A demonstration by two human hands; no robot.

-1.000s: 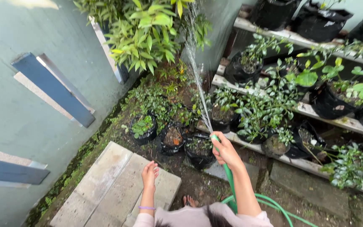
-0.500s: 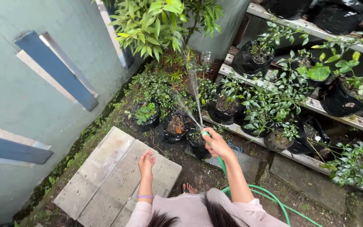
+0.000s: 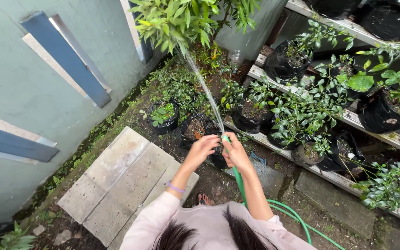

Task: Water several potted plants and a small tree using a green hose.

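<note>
Head view: green hose [image 3: 240, 185], spraying.

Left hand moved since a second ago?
Yes. The left hand rose off the concrete slab side and went right, onto the green hose tip beside the right hand.

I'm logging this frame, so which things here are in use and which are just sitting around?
In use:
right hand gripping the green hose
left hand at the hose tip
water jet
leafy shrub

Just there:
concrete slabs
black grow bags
wooden shelves
clear bottle
</note>
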